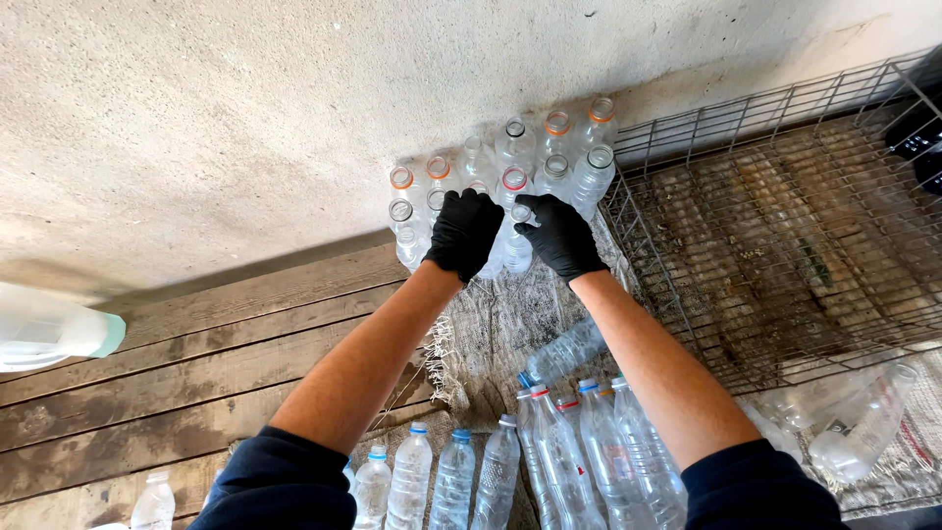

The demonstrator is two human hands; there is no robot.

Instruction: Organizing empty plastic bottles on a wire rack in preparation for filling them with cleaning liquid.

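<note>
Both my hands wear black gloves and reach forward to a cluster of clear, uncapped plastic bottles standing upright against a rough concrete wall. My left hand rests on top of the bottles at the front left of the cluster, fingers curled over their necks. My right hand sits beside it, fingers closed around the neck of one clear bottle in the front row. Some bottle necks carry orange or red rings.
A rusty wire cage tray lies to the right. Capped clear bottles stand and lie on a woven sack near my body. A translucent jug sits at the left on the wooden planks.
</note>
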